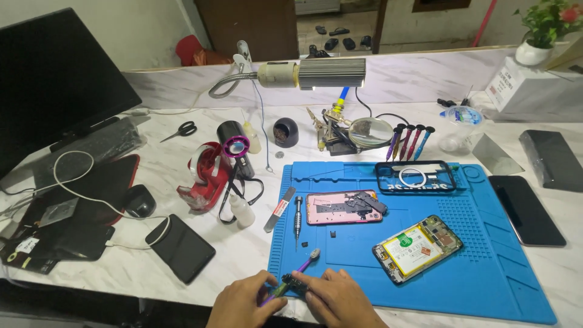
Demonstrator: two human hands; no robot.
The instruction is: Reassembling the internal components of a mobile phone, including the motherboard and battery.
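Both hands sit at the bottom edge of the blue mat (486,267), close together. The left hand (243,302) is curled shut round the handle of a purple toothbrush (302,263) – the brush head w/ pale bristles sticks up & to the right, over the mat. The right hand (340,299) is closed too, fingers pinching a small dark circuit board (292,280) that sits between the 2 hands, just under the brush. Board & brush touch or nearly touch – can't tell which.

Just above the hands lies a grey screwdriver (297,221) & a flat metal pry tool (279,209). In the mat's middle is a pink phone frame (331,211) w/ black parts on it. To the right is an open phone (418,247) showing its yellow battery. A clear phone case (416,177) lies at the mat's top. The white tabletop (243,243) holds a red tape holder (203,176) on the left side.
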